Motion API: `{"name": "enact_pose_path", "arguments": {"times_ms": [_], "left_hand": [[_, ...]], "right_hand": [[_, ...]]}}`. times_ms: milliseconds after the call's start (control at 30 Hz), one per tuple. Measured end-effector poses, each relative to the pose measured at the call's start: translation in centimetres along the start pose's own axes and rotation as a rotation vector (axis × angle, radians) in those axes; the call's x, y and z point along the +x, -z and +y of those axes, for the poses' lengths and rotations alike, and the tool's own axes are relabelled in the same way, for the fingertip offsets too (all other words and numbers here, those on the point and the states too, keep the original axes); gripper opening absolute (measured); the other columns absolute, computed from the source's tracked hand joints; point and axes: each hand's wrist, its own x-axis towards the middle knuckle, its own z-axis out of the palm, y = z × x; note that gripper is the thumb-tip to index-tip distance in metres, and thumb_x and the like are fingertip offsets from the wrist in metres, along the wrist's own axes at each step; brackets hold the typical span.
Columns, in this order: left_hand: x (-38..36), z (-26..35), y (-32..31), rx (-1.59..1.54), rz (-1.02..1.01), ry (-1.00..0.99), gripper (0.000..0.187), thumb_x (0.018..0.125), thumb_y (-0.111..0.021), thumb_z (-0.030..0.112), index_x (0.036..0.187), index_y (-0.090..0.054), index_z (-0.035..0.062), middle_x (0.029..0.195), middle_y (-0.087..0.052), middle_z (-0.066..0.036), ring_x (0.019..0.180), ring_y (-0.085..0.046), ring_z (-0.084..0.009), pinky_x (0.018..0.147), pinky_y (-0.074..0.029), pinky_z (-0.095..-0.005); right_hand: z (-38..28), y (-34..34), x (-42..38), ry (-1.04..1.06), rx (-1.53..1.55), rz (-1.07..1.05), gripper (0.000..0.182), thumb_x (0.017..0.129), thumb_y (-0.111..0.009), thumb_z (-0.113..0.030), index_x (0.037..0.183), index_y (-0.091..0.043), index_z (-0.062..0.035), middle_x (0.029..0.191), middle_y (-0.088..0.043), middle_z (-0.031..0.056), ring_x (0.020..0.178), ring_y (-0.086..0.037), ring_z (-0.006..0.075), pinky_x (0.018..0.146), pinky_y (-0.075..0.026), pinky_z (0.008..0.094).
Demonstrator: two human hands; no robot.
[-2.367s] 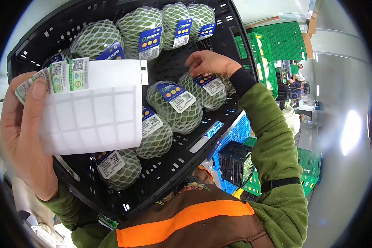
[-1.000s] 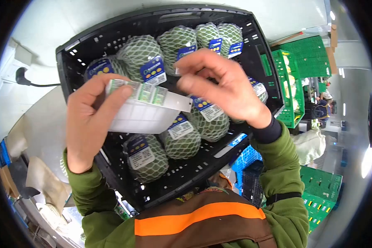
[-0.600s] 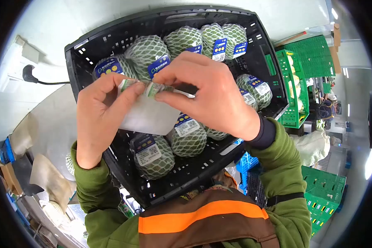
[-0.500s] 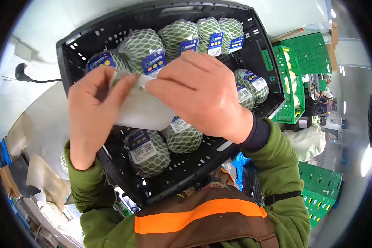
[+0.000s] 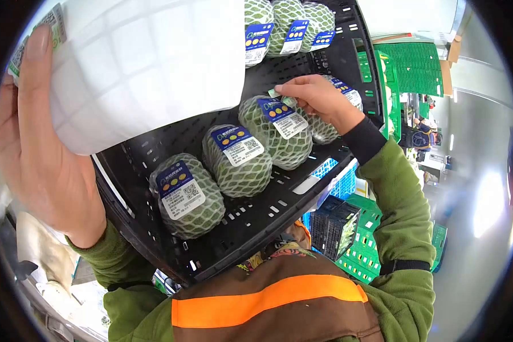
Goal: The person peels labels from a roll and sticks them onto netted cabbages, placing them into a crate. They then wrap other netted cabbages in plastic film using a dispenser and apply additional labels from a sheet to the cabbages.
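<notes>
Around my hands I see a black slotted plastic crate [image 5: 256,219] tilted toward me, with stacked green plastic crates [image 5: 407,65] off to the right and a dark crate over blue ones [image 5: 330,222] below its edge. The large white sticker backing sheet [image 5: 148,62] fills the upper left and hides much of the crate's far side. My left hand [image 5: 37,165] grips that sheet, thumb pressed along its edge where a few small green stickers [image 5: 56,18] remain. My right hand [image 5: 316,100] is well apart from it, down in the crate, thumb and fingers pinching one small green sticker [image 5: 278,94] just above the blue label [image 5: 282,115] of a green fruit wrapped in white foam netting [image 5: 276,134]. I count seven netted fruits in view: three in the near row, one under my right hand, three at the top.
</notes>
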Motion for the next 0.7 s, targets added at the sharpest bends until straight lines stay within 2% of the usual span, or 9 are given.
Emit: {"name": "enact_pose_path", "arguments": {"times_ms": [133, 200, 233, 300, 500, 567, 600, 667, 700], "left_hand": [[1.3, 1.4, 0.4, -0.131, 0.009, -0.014, 0.054, 0.085, -0.062, 0.013, 0.138, -0.054, 0.0087, 0.134, -0.061, -0.010, 0.122, -0.059, -0.0330, 0.110, -0.041, -0.0398], [4.6, 5.4, 0.6, -1.294, 0.277, 0.890, 0.027, 0.096, -0.069, 0.022, 0.099, -0.062, -0.0039, 0.085, -0.067, -0.008, 0.067, -0.058, -0.0093, 0.056, -0.051, -0.0235], [3.4, 4.0, 0.5, -1.293, 0.280, 0.891, 0.027, 0.096, -0.069, 0.022, 0.099, -0.062, -0.0039, 0.085, -0.067, -0.008, 0.067, -0.058, -0.0093, 0.056, -0.051, -0.0235], [-0.1, 0.2, 0.1, -0.037, 0.017, 0.042, 0.055, 0.084, -0.063, 0.015, 0.139, -0.055, 0.0090, 0.133, -0.062, -0.010, 0.123, -0.059, -0.0323, 0.109, -0.041, -0.0390], [-0.2, 0.0, -0.3, -0.058, 0.036, 0.031, 0.052, 0.086, -0.062, 0.013, 0.138, -0.057, 0.0098, 0.133, -0.063, -0.010, 0.121, -0.059, -0.0322, 0.108, -0.042, -0.0384], [-0.2, 0.2, -0.1, -0.050, 0.029, 0.039, 0.050, 0.087, -0.061, 0.012, 0.137, -0.057, 0.0086, 0.133, -0.063, -0.009, 0.121, -0.060, -0.0320, 0.108, -0.042, -0.0383], [-0.1, 0.3, 0.0, -0.043, 0.024, 0.047, 0.048, 0.088, -0.060, 0.011, 0.136, -0.058, 0.0074, 0.132, -0.063, -0.009, 0.121, -0.060, -0.0318, 0.107, -0.042, -0.0383], [0.0, 0.6, 0.1, -0.101, 0.038, 0.044, 0.047, 0.088, -0.060, 0.011, 0.134, -0.059, 0.0061, 0.132, -0.064, -0.008, 0.120, -0.060, -0.0314, 0.107, -0.043, -0.0381], [0.0, 0.5, 0.1, -0.162, 0.053, 0.044, 0.046, 0.088, -0.061, 0.010, 0.133, -0.060, 0.0047, 0.132, -0.064, -0.007, 0.119, -0.061, -0.0310, 0.107, -0.043, -0.0380]], "right_hand": [[-0.1, -0.6, 1.3, -0.051, -0.030, -0.062, 0.029, 0.081, -0.081, -0.029, 0.086, -0.071, -0.0019, 0.063, -0.051, -0.0031, 0.050, -0.040, 0.0057, 0.043, -0.025, 0.0234], [-0.1, -0.8, 1.6, -0.052, -0.007, -0.089, 0.030, 0.080, -0.081, -0.028, 0.085, -0.071, -0.0012, 0.060, -0.050, -0.0029, 0.047, -0.038, 0.0058, 0.042, -0.023, 0.0238], [-0.2, -0.9, 1.6, -0.063, -0.025, -0.093, 0.031, 0.081, -0.081, -0.031, 0.088, -0.072, -0.0016, 0.060, -0.048, -0.0036, 0.048, -0.038, 0.0047, 0.042, -0.024, 0.0227], [-0.2, -1.1, 1.7, -0.074, -0.042, -0.096, 0.033, 0.082, -0.080, -0.033, 0.091, -0.073, -0.0020, 0.060, -0.047, -0.0044, 0.049, -0.038, 0.0037, 0.043, -0.025, 0.0216], [-0.1, -1.8, 2.3, 0.019, -0.257, -0.069, 0.041, 0.078, -0.083, -0.037, 0.085, -0.072, 0.0027, 0.062, -0.056, 0.0017, 0.051, -0.048, 0.0087, 0.045, -0.036, 0.0235], [-0.2, -1.8, 3.0, 0.261, -0.632, 0.017, 0.047, 0.068, -0.084, -0.042, 0.077, -0.072, 0.0026, 0.062, -0.065, 0.0117, 0.050, -0.060, 0.0224, 0.054, -0.050, 0.0347], [-0.5, -1.5, 3.0, 0.261, -0.630, 0.014, 0.047, 0.068, -0.084, -0.042, 0.077, -0.072, 0.0026, 0.062, -0.065, 0.0117, 0.050, -0.060, 0.0224, 0.054, -0.050, 0.0347], [-1.4, -0.8, 3.0, 0.312, -0.971, 0.127, 0.058, 0.065, -0.083, -0.050, 0.087, -0.072, 0.0028, 0.075, -0.069, 0.0169, 0.064, -0.068, 0.0292, 0.068, -0.055, 0.0392], [-1.5, -0.8, 2.8, 0.382, -0.927, 0.211, 0.064, 0.063, -0.085, -0.049, 0.097, -0.071, 0.0029, 0.089, -0.071, 0.0196, 0.076, -0.069, 0.0295, 0.071, -0.055, 0.0402]]}}
